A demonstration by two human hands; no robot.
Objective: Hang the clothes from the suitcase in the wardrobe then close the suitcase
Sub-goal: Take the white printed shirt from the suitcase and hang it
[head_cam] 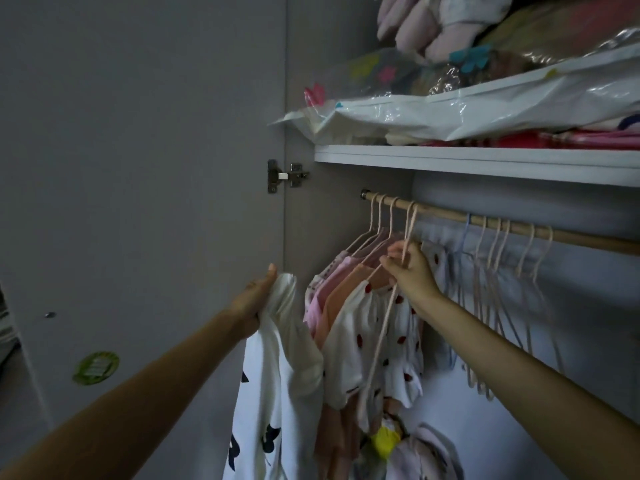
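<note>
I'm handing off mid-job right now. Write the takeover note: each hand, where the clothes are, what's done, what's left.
Left hand: grips a white printed garment, held up beside the open wardrobe, not yet on a hanger.
Right hand: pinches a pink hanger hooked on the wooden rail.
Done: several garments, among them a white red-spotted top, hang at the rail's left end.
Left: hang the white garment on one of the empty hangers further right. Suitcase is out of view; check it, then close it.

1. White garment (273, 386) with black shapes printed on it.
2. White dress (377, 344) dotted with red spots.
3. Pink top (320, 292) beside an orange top (341, 289).
4. Pale pink hangers (502, 271), one light blue hanger (462, 237).
5. Tan wooden rail (443, 214).
6. White shelf (450, 161).
7. Grey door (138, 168) bearing a green sticker (96, 367).
</note>
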